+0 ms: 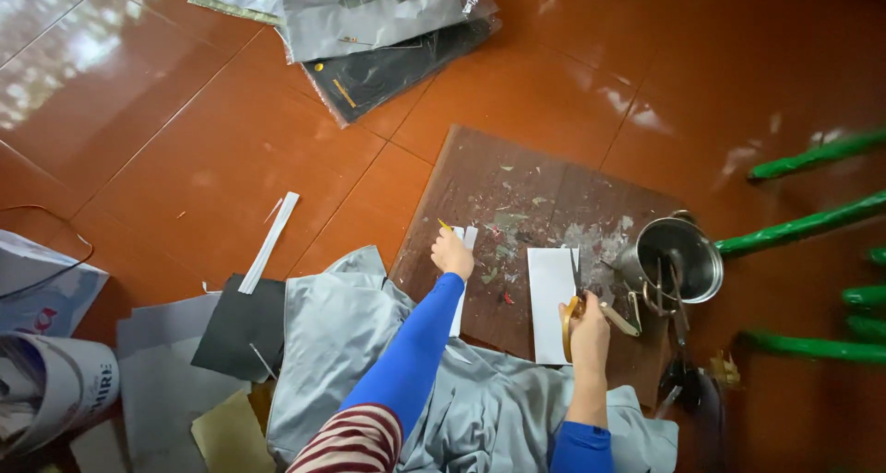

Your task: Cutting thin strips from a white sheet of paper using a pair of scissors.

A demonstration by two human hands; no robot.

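On the wooden board (517,187), the right hand (589,330) grips yellow-handled scissors (572,302), blades over a white card (550,302). Left of that card, the left hand (452,251) presses a paper strip (464,279). Right of it, a metal pot (683,256) holds tools.

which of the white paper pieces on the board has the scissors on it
The wide white sheet by the right hand, under the yellow-handled scissors. The narrow strip under the left hand has none.
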